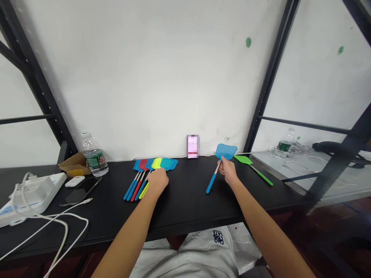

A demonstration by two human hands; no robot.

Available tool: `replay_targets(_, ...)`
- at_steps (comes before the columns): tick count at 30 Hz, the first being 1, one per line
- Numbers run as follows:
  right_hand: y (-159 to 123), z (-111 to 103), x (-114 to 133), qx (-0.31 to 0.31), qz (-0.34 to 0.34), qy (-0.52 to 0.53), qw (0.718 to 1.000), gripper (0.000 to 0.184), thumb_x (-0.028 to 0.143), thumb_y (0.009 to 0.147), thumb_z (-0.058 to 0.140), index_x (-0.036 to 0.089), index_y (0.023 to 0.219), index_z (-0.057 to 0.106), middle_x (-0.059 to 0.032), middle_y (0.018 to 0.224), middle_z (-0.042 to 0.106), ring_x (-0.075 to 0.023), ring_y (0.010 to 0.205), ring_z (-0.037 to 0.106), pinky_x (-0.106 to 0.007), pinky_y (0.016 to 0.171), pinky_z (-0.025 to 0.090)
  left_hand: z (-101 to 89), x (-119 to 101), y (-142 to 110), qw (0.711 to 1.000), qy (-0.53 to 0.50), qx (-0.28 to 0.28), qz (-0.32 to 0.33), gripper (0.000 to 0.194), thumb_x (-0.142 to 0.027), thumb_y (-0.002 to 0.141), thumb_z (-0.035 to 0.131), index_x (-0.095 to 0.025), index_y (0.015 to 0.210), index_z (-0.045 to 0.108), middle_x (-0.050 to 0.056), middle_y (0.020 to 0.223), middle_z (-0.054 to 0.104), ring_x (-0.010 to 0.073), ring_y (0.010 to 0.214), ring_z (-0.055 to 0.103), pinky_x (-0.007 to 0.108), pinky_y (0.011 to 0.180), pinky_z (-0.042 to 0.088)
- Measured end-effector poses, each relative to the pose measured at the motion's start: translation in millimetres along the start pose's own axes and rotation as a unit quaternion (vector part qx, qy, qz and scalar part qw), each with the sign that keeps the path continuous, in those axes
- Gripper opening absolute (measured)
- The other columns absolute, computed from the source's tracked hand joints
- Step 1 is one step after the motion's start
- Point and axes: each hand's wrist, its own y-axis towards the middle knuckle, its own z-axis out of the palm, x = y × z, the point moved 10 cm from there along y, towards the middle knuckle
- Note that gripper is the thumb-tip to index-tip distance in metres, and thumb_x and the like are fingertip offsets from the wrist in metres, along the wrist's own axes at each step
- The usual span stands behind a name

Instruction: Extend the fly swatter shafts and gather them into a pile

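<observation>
1. Orientation: clock directions are read in the head view, twelve o'clock pointing from the person to the wall (145, 85) behind the black table (185, 204).
2. Right hand (228, 170): the grip is clamped on a blue plastic-mesh fly swatter with a slim metal shaft (226, 150), pinched just below its head. The long axis runs from the head at one o'clock to the blue handle at seven. Whether the handle's tip touches the table cannot be told.
3. Left hand (158, 179): the fingers curl over the lower right of an overlapping row of blue, red and yellow-green fly swatters (142, 165). Its own back hides the fingertips, so whether the grip is clamped on a shaft cannot be told.
4. Key relation: the row lies at nine o'clock from the right hand, well apart; the left hand is nearer, directly beside it. Row and held swatter are roughly parallel, heads towards one o'clock, handles towards seven.
5. At three o'clock from the right hand, a bright green plastic fly swatter (264, 177) rests on the table, its head towards ten o'clock, its handle towards four.
</observation>
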Motion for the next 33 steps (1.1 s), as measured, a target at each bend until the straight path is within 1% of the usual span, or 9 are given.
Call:
replay_targets(4,-3,5,0,0.022,0.013,0.000,1.000,0.033,0.044,0.076,0.062,0.014,0.061,0.055,0.0037,0.042,0.039,-0.0042,0.032,0.027,-0.020,0.033,0.013,-1.8,-2,0,1.000,0.003,-0.028,0.010,0.030,-0.019,0.078,0.049,-0.011,0.105,0.060,0.019,0.104,0.063,0.0307,0.098,0.062,0.037,0.076,0.047)
replay_targets(8,-8,19,-4,0.065,0.034,-0.002,0.997,0.029,0.040,0.074,0.061,0.013,0.064,0.057,0.0016,0.043,0.044,-0.0052,0.032,0.031,-0.020,0.033,0.014,-11.7,-13,-4,0.996,-0.001,-0.079,0.031,0.027,-0.024,0.083,0.044,-0.010,0.101,0.059,0.019,0.099,0.061,0.0304,0.093,0.062,0.036,0.073,0.046)
replay_targets(12,-17,48,-20,0.123,0.070,-0.015,0.990,0.028,0.038,0.073,0.060,0.013,0.063,0.057,0.0010,0.043,0.045,-0.0055,0.032,0.032,-0.020,0.033,0.015,-22.7,-36,-15,0.987,-0.025,-0.131,0.093,0.028,-0.032,0.088,0.041,-0.011,0.096,0.059,0.015,0.094,0.061,0.0274,0.086,0.062,0.033,0.069,0.043)
replay_targets(14,-23,69,-30,0.157,0.085,-0.023,0.984,0.028,0.038,0.073,0.060,0.013,0.062,0.057,0.0008,0.042,0.046,-0.0056,0.032,0.032,-0.020,0.033,0.015,-25.4,-51,-24,0.977,-0.073,-0.143,0.141,0.031,-0.037,0.090,0.038,-0.014,0.091,0.059,0.013,0.091,0.062,0.0234,0.083,0.061,0.030,0.068,0.041)
replay_targets(16,-31,89,-36,0.183,0.092,-0.031,0.978,0.028,0.038,0.072,0.061,0.014,0.061,0.056,0.0006,0.042,0.047,-0.0059,0.032,0.033,-0.020,0.033,0.016,-25.8,-72,-37,0.954,-0.155,-0.133,0.218,0.038,-0.045,0.092,0.035,-0.016,0.084,0.059,0.009,0.084,0.062,0.0193,0.078,0.059,0.027,0.066,0.039)
replay_targets(18,-39,109,-39,0.204,0.091,-0.031,0.974,0.028,0.040,0.073,0.061,0.014,0.062,0.056,0.0003,0.043,0.048,-0.0062,0.032,0.035,-0.020,0.034,0.017,-21.4,-91,-49,0.926,-0.230,-0.092,0.286,0.042,-0.050,0.092,0.035,-0.017,0.078,0.058,0.005,0.074,0.061,0.0163,0.070,0.056,0.025,0.063,0.037)
replay_targets(21,-46,127,-40,0.217,0.086,-0.042,0.972,0.028,0.040,0.074,0.059,0.014,0.064,0.058,0.0002,0.044,0.050,-0.0066,0.033,0.038,-0.020,0.035,0.020,-16.7,-106,-60,0.900,-0.284,-0.055,0.326,0.039,-0.049,0.090,0.041,-0.018,0.074,0.057,0.002,0.068,0.060,0.0141,0.063,0.053,0.024,0.057,0.032)
replay_targets(29,-52,131,-47,0.237,0.093,-0.025,0.967,0.037,0.048,0.073,0.064,0.015,0.060,0.053,0.0018,0.043,0.046,-0.0053,0.034,0.033,-0.020,0.034,0.019,-14.8,-107,-59,0.883,-0.319,-0.034,0.343,0.030,-0.039,0.086,0.047,-0.018,0.065,0.052,-0.001,0.060,0.053,0.0117,0.055,0.045,0.024,0.053,0.027)
replay_targets(33,-45,123,-47,0.200,0.088,-0.012,0.976,0.041,0.055,0.074,0.062,0.016,0.063,0.054,0.0034,0.042,0.043,-0.0051,0.034,0.032,-0.019,0.034,0.018,-14.3,-106,-56,0.880,-0.329,-0.030,0.340,0.030,-0.038,0.086,0.047,-0.019,0.063,0.049,-0.001,0.058,0.053,0.0125,0.055,0.046,0.024,0.054,0.028)
